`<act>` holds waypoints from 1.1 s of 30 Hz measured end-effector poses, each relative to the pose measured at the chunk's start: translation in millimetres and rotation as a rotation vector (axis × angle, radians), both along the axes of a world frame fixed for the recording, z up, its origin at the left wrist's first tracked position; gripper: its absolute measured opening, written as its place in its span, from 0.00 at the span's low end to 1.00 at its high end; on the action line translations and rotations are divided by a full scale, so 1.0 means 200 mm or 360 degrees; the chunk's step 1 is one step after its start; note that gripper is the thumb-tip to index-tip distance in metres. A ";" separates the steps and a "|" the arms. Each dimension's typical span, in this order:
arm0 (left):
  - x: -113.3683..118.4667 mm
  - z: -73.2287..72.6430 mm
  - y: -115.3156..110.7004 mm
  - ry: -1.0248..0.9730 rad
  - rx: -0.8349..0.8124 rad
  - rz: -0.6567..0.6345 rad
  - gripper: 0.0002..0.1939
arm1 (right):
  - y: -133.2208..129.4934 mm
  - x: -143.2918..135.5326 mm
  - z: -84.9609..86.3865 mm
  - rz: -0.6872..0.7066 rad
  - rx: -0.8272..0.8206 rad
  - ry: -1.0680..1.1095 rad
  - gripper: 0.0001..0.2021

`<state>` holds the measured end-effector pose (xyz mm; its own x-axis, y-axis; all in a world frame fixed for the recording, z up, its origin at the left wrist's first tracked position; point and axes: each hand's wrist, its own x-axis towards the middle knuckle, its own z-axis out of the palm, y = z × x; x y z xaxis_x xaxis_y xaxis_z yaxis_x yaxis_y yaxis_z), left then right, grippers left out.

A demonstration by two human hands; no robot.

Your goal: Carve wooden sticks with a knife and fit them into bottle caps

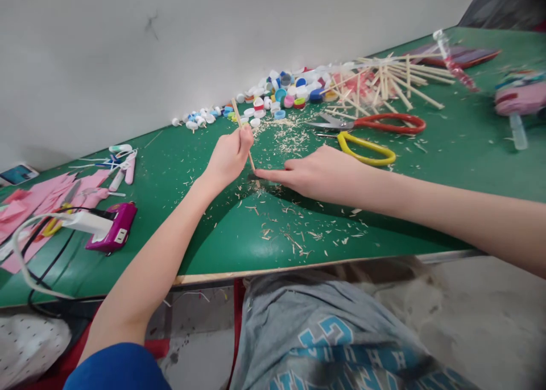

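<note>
My left hand (229, 156) grips a thin wooden stick (237, 113), held nearly upright with its lower tip touching the green table (384, 208). My right hand (318, 171) lies palm down beside it, fingers stretched toward the stick's lower end; something small and dark shows at the fingertips, but I cannot tell what it is. Pale wood shavings (294, 236) are scattered around both hands.
Red-handled scissors (384, 123) and yellow-handled scissors (367, 149) lie just beyond my right hand. Several plastic bottle caps (281, 94) are heaped by the wall, with a pile of wooden sticks (392, 80) to their right. A magenta device (113, 228) with cables and pink paper (46, 194) sit at left.
</note>
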<state>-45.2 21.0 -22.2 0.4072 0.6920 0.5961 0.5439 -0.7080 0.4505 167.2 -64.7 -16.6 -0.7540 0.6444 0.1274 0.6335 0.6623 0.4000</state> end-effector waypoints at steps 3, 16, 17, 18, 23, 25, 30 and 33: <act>-0.01 -0.01 0.01 -0.0024 -0.0009 0.0015 0.31 | -0.02 0.03 -0.02 0.0039 -0.0010 -0.0105 0.35; 0.00 -0.03 0.01 -0.0177 -0.0113 0.0014 0.29 | -0.01 -0.03 0.02 -0.0102 0.0049 -0.0053 0.37; 0.00 -0.03 0.01 -0.0181 -0.0113 0.0019 0.29 | -0.01 -0.03 0.02 -0.0095 0.0015 -0.0048 0.36; 0.00 -0.03 0.02 -0.0181 -0.0111 0.0022 0.29 | -0.01 -0.04 0.03 -0.0084 -0.0022 -0.0040 0.35; -0.02 -0.04 0.02 -0.0186 -0.0096 0.0021 0.29 | -0.03 -0.02 0.02 -0.0061 -0.0132 -0.0059 0.34; -0.02 -0.04 0.02 -0.0184 -0.0093 0.0019 0.30 | -0.04 -0.01 0.02 -0.0056 -0.0099 -0.0080 0.34; -0.02 -0.05 0.02 -0.0179 -0.0101 0.0026 0.29 | -0.02 0.01 0.04 -0.0110 0.0019 -0.0023 0.35; -0.01 -0.04 0.01 -0.0173 -0.0097 0.0026 0.28 | -0.01 0.01 0.03 -0.0033 -0.0017 -0.0025 0.33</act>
<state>-46.9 23.6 -31.1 0.3307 0.7343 0.5928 0.5010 -0.6689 0.5491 169.5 -66.2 -10.8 -0.7423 0.6611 0.1090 0.6410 0.6533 0.4029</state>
